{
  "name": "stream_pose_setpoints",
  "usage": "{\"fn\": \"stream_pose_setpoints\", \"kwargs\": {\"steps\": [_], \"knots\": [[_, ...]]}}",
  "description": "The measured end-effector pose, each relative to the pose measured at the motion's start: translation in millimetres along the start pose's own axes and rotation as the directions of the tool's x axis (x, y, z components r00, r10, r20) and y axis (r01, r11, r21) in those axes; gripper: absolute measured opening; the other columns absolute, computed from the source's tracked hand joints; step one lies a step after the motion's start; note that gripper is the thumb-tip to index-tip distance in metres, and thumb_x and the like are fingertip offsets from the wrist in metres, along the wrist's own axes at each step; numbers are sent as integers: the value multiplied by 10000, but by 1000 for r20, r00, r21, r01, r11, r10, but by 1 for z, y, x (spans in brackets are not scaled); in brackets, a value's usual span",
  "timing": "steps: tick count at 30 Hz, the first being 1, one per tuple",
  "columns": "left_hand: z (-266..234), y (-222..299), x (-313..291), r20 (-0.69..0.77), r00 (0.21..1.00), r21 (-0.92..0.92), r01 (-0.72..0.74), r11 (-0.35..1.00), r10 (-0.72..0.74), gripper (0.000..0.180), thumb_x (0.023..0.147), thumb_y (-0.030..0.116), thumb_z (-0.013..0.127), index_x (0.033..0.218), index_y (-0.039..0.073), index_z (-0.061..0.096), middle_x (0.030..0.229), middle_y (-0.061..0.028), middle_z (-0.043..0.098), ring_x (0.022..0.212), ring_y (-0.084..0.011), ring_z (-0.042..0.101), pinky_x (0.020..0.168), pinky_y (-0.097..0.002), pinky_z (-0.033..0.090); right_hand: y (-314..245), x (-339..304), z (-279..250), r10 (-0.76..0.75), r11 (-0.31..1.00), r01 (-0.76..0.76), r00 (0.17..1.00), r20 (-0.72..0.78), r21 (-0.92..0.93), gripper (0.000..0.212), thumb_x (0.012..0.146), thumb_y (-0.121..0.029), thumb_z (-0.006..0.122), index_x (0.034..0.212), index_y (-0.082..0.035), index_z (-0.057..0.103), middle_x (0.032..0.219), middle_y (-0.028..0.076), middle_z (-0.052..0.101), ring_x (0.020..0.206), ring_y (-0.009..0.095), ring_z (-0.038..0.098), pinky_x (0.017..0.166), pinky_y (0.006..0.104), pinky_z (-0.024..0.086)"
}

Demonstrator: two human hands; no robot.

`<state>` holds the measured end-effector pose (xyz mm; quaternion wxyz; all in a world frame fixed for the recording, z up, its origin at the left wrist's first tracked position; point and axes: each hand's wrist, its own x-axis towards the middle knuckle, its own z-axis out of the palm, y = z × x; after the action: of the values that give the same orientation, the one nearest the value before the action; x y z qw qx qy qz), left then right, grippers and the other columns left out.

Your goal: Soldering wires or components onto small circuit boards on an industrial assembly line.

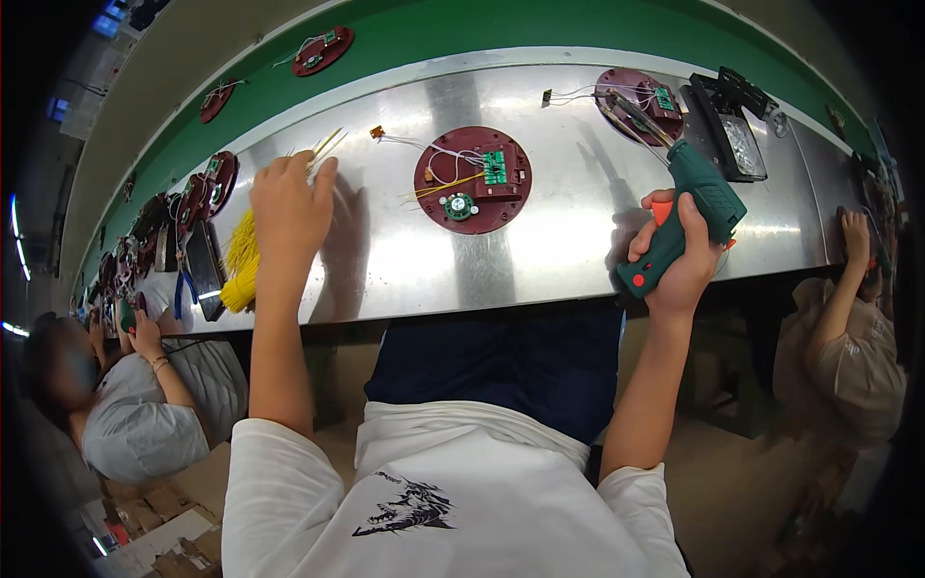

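My right hand (677, 279) grips a green soldering gun (706, 188) with an orange-red trigger. Its long metal tip points up and left, over a dark red disc (624, 81) with a green board and white wires. On the left, my left hand (292, 207) is closed, fingertips pinched around thin yellow wires (330, 143) whose ends stick out above. Below and beside it lies a thick bundle of yellow wires (241, 275). Between my hands sits another dark red disc (503, 214), carrying a green circuit board (494, 168), a small round speaker (459, 206), and white and yellow wires.
A black tray (727, 130) stands at the back right. Wired discs (323, 51) lie on the green strip (414, 40) behind the metal bench (568, 246). Blue-handled pliers (183, 289) and more discs are at far left. Co-workers sit on both sides.
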<state>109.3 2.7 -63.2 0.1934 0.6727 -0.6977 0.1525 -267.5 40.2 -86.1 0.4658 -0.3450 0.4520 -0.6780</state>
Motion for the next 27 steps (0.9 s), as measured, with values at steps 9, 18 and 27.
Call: {"fn": "stream_pose_setpoints", "kwargs": {"steps": [9, 18, 27], "knots": [[-16, 82, 20, -69, 903, -442, -408, 799, 423, 538, 729, 268, 798, 1197, 58, 637, 1146, -195, 634, 1181, -375, 539, 1012, -457, 421, 0, -1, 5, -11, 999, 13, 999, -49, 31, 311, 985, -274, 517, 961, 26, 594, 792, 117, 615, 451, 144, 512, 425, 289, 432], [82, 107, 130, 20, 865, -492, -428, 758, 501, 556, 807, 331, 727, 1302, 114, 599, 1294, -177, 572, 1194, -371, 525, 996, -466, 434, 4, -4, 1, -34, 990, 60, 979, -202, 125, 321, 1006, -314, 485, 930, -15, 575, 792, 76, 588, 479, 128, 500, 432, 282, 412], [138, -28, 238, 194, 972, 162, 101, 982, -132, 613, 843, 361, 661, 1391, 132, 510, 1447, -115, 472, 1314, -383, 402, 1058, -560, 323, 3, -1, 10, 20, 985, 13, 982, -187, 172, 310, 1011, -301, 470, 940, -13, 561, 880, 87, 589, 489, 114, 501, 441, 272, 416]]}}
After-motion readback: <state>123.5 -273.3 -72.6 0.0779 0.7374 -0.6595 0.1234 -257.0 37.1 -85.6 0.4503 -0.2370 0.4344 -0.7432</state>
